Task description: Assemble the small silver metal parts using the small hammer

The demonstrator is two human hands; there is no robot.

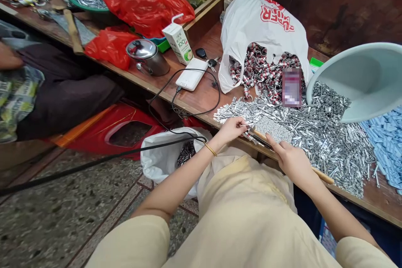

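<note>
At the bench point(201, 96), the right hand point(292, 161) grips a wooden-handled tool point(323, 176) slanting up-left to the left hand point(232, 127), which pinches small metal parts point(251, 136) at its tip.

Both forearms bare, angled fwd & inward from the body, elbows bent. The left grip point(230, 129), palm down, wrist slightly cocked, has thumb & fingertips point(242, 125) pinched together. The right grip point(290, 160) lies knuckles up, index finger point(274, 142) stretched straight out toward the left one, other 3 fingers curled under; the 2 grips are near, not touching.
</note>
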